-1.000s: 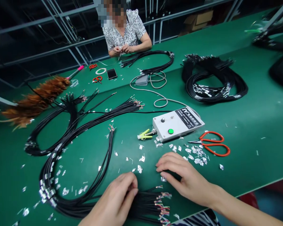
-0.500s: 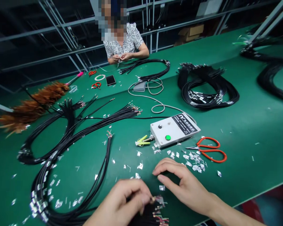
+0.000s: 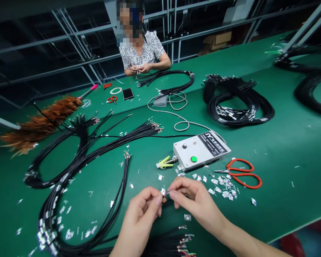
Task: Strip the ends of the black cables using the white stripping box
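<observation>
Between finger and thumb, my left hand [image 3: 142, 210] pinches a black cable near its stripped end. The thin coloured wires [image 3: 166, 193] of that end stick out toward my right hand [image 3: 192, 196], whose thumb and forefinger are closed on their tips. Most of the cable is hidden by my left hand. Below my hands lies a bundle of black cables [image 3: 163, 242] with stripped ends pointing right. Just beyond stands a grey box [image 3: 187, 160] with a green button and a yellow-green clip [image 3: 165, 162] at its left end.
Orange-handled scissors [image 3: 242, 173] lie right of the box, near scraps of foil [image 3: 226, 187]. Looped black cables [image 3: 52, 207] spread on the left, and a coil [image 3: 240, 103] lies at back right. A feather duster [image 3: 46, 119] is far left. A co-worker [image 3: 144, 53] sits opposite.
My left hand has lifted a cable end up and away from the bundle. My right hand has moved left and closed on its wires. The view has shifted slightly.
</observation>
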A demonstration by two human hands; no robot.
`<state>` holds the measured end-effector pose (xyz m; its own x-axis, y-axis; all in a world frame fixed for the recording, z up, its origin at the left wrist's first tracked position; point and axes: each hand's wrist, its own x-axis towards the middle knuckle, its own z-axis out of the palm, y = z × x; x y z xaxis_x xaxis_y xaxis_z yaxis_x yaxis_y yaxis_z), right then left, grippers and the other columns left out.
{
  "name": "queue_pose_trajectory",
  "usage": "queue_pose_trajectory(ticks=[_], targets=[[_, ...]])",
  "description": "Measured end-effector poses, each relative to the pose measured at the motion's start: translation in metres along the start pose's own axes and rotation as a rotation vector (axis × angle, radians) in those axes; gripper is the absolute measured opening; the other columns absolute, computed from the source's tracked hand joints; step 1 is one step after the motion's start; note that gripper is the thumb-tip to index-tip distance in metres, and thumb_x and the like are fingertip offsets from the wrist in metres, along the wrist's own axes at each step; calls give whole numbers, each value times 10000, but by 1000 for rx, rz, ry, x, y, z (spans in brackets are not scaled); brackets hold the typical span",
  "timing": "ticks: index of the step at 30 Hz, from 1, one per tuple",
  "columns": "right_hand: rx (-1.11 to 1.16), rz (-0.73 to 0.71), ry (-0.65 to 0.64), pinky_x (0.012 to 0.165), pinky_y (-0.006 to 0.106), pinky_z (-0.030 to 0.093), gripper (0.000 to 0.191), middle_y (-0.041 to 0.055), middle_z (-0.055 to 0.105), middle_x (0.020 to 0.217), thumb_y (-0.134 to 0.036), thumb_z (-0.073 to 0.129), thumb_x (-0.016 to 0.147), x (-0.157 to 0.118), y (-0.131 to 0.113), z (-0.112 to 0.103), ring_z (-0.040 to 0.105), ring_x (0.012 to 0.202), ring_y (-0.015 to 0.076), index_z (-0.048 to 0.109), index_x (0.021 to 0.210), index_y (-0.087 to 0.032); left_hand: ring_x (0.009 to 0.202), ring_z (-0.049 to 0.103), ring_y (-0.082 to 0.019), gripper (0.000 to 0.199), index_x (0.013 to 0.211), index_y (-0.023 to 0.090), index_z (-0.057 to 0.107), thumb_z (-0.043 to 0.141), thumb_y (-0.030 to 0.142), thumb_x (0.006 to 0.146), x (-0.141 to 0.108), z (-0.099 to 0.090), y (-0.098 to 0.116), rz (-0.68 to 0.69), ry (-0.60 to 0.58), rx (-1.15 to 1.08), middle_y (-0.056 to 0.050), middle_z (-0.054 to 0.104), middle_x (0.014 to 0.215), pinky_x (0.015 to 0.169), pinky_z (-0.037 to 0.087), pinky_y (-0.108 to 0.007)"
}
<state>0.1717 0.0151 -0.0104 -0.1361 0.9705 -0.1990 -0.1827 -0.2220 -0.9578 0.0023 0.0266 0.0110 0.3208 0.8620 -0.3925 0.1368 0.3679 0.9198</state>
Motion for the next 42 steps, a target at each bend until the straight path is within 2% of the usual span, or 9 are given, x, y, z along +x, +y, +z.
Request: queue_pose_trajectory(ticks=[5,11,15,23,28,33,36,40,42], targets=[[142,82,-13,571,243,411,340,-49,543,549,-489,740,758,3,3,7,490,517,98,600,747,-180,518,378,-88,443,734,166,607,693,600,752,3,6,-4,34,71,-78,35,469,583,490,329,-201],[118,70,16,554,234,397,365,-49,523,583,-491,766,726,2,0,10,474,523,93,576,696,-181,651,583,-143,274,869,179,682,712,435,776,10,19,1,185,92,-59,-29,596,784,595,483,-238],[27,48,23,541,235,396,317,-50,509,564,-472,708,783,3,2,8,485,527,104,582,734,-185,466,494,-74,237,741,171,637,722,392,752,16,23,1,226,204,-78,5,538,760,426,404,-204],[-504,-354,59,633,264,458,181,11,624,758,-257,517,929,8,4,-8,583,677,138,619,792,-196,458,447,-67,276,694,173,568,701,404,764,16,20,-11,249,335,-34,15,526,709,417,369,-191],[-1010,-642,11,709,318,430,196,61,697,944,-338,542,970,12,-7,-19,640,769,174,624,1042,-175,489,424,-84,279,704,178,552,699,406,768,20,18,-13,216,297,-54,25,507,650,445,361,-194],[-1304,-899,-128,642,315,321,364,-3,657,704,-250,405,1039,25,-9,-20,582,647,144,638,768,-181,584,480,-118,188,723,179,572,617,324,834,22,13,-15,314,251,101,-1,534,697,517,393,-214],[-1377,-926,-104,662,316,299,323,-6,667,714,-235,459,1022,39,-12,-28,579,675,149,650,768,-181,544,437,-107,187,738,184,551,599,337,835,29,7,-17,292,261,115,22,498,654,486,350,-206],[-1544,-837,-29,733,329,292,85,38,722,975,-260,673,911,60,-19,-37,596,904,196,677,930,-177,457,344,-87,233,727,197,505,601,396,801,46,-2,-18,238,311,78,71,410,537,433,263,-195],[-1639,-764,-47,757,344,283,159,53,718,1024,-271,746,852,69,-21,-36,581,953,218,676,954,-171,436,318,-84,241,719,202,494,592,410,792,54,-6,-19,234,323,95,87,372,494,424,237,-194]])
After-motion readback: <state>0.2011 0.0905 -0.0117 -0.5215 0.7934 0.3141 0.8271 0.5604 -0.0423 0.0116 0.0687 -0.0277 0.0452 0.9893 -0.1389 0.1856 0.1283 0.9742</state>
